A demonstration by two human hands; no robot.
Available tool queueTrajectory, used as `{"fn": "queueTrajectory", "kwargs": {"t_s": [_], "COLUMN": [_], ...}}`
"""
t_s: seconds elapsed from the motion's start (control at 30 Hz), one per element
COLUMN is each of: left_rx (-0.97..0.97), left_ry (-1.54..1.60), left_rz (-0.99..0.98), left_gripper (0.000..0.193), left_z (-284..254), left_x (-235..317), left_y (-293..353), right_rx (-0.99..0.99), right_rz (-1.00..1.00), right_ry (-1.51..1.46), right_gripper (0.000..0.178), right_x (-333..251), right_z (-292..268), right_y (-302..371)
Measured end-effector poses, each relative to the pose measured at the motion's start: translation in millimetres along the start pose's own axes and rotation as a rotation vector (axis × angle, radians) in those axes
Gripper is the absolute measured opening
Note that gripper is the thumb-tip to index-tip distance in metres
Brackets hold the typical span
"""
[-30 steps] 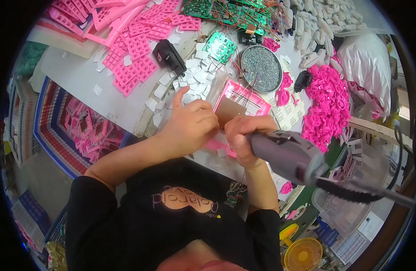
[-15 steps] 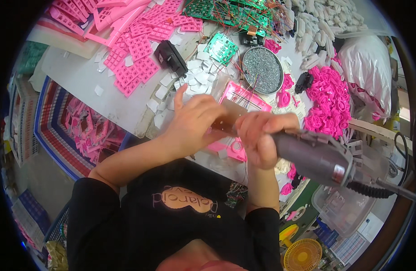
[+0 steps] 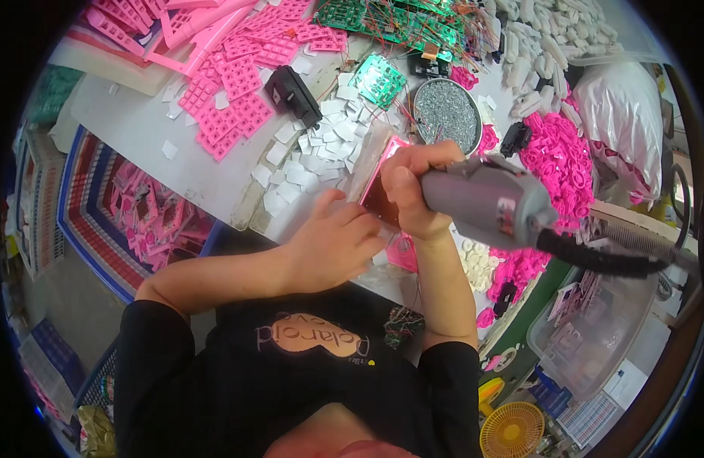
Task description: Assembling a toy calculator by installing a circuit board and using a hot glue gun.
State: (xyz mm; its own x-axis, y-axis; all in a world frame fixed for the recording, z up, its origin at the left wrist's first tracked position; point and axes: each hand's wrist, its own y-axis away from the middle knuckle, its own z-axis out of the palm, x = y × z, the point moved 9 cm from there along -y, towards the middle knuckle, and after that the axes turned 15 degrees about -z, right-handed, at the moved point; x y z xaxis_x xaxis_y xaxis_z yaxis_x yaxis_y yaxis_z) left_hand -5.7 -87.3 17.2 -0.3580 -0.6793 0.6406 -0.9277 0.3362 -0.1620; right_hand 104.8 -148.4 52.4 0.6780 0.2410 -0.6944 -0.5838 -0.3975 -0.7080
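Observation:
My right hand (image 3: 417,187) is wrapped round a grey electric screwdriver (image 3: 482,200) with a black coiled cord, its tip hidden behind my fingers. Below that hand lies a pink plastic housing (image 3: 402,252) with a brown circuit board (image 3: 379,204) in it, partly covered by both hands. My left hand (image 3: 337,244) is at the board's near left edge, its fingers curled in and the little finger lifted. What its fingertips hold, if anything, is hidden. A round dish of small silver screws (image 3: 447,114) stands just beyond the housing.
White pieces (image 3: 314,156) lie left of the housing, beside a black plastic part (image 3: 292,97). Pink keypads (image 3: 237,99) and green circuit boards (image 3: 398,30) cover the far side. Pink parts (image 3: 554,168) are heaped right. A bin (image 3: 123,263) of pink assemblies stands left.
My right hand and the screwdriver have moved up and slightly left over the board. My left hand has drawn back toward me, with its fingers lower at the board's edge.

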Motion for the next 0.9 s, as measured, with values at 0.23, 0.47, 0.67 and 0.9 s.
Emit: {"fn": "queueTrajectory", "kwargs": {"t_s": [0.23, 0.47, 0.67, 0.9], "left_rx": [-0.003, 0.041, 0.016, 0.015], "left_ry": [-0.028, 0.075, 0.163, 0.117], "left_rz": [0.072, -0.193, -0.116, -0.092], "left_gripper": [0.017, 0.01, 0.012, 0.015], "left_z": [16.7, -6.2, -10.5, -4.4], "left_x": [6.2, -16.1, -12.7, -24.5], "left_y": [-15.5, -46.7, -52.4, -45.8], "right_rx": [0.307, 0.091, -0.18, 0.039], "right_rz": [0.09, 0.434, 0.34, 0.698], "right_ry": [-0.179, 0.521, 0.514, 0.221], "right_gripper": [0.05, 0.079, 0.025, 0.014], "right_x": [-21.7, -53.0, -32.8, -6.0], "right_z": [-45.9, -68.4, -44.3, -44.2], "right_y": [-11.6, 60.6, 67.0, 103.7]}}
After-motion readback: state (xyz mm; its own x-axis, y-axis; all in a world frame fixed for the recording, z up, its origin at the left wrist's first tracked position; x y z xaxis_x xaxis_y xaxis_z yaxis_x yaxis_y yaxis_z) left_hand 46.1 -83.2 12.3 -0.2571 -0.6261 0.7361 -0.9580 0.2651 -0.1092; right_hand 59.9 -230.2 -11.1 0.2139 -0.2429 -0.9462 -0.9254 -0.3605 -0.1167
